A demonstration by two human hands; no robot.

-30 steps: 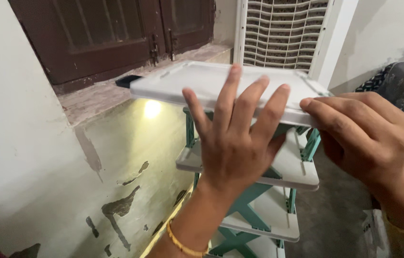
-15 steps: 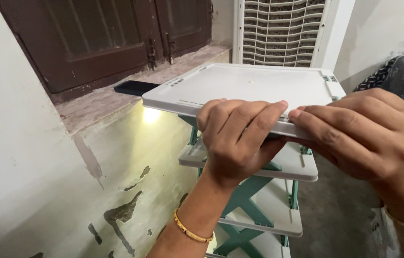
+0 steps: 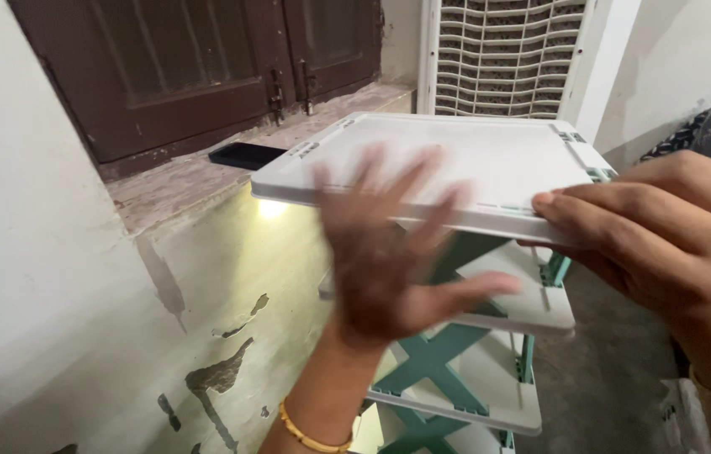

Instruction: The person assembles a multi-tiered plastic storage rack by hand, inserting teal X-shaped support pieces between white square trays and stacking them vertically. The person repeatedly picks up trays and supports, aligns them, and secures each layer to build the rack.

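Right hand (image 3: 666,244) fingers (image 3: 591,220) curl over the near right edge of the white top shelf (image 3: 456,160), gripping it at centre frame. The left hand (image 3: 389,252), motion-blurred, spreads open just before that edge, holding nothing; contact unclear. Below, the teal-framed rack (image 3: 439,361) carries bare white tiers. A dark phone (image 3: 246,155) lies on the sill, upper left

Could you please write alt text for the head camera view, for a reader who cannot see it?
The right hand grips the near edge of the white top shelf of a white and teal plastic rack, while the blurred left hand is spread open in front of that edge. A dark phone lies on the windowsill behind.
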